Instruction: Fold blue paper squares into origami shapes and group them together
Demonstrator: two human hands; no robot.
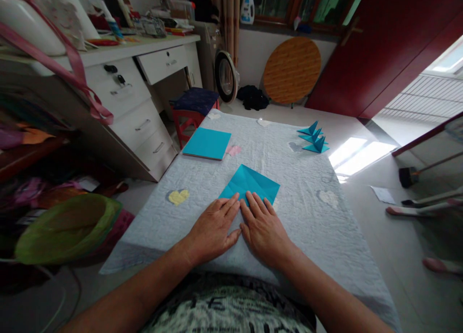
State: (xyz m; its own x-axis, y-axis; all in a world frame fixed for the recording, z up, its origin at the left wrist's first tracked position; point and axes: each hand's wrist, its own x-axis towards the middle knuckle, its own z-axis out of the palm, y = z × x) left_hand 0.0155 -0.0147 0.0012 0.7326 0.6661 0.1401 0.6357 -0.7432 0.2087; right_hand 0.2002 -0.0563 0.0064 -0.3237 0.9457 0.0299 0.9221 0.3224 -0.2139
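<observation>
A creased sheet of blue origami paper (251, 181) lies on the cloth-covered table, one corner pointing away from me. My left hand (215, 224) rests flat with its fingertips on the paper's near left edge. Beside it, my right hand (264, 229) lies flat too, fingers stretched over the near part of the sheet. The two hands almost meet at the middle, and they hide the near edge of the paper. Farther left sits a stack of blue paper (208, 143). Several folded blue paper figures (316, 145) with upright points stand at the far right.
The table wears a pale cloth (300, 227) with heart patches. A white desk (144, 126) and a red stool (184, 121) stand at the left, above a green-lined bin (68, 227). Behind are an open washing machine (226, 77) and a round wooden board (292, 70).
</observation>
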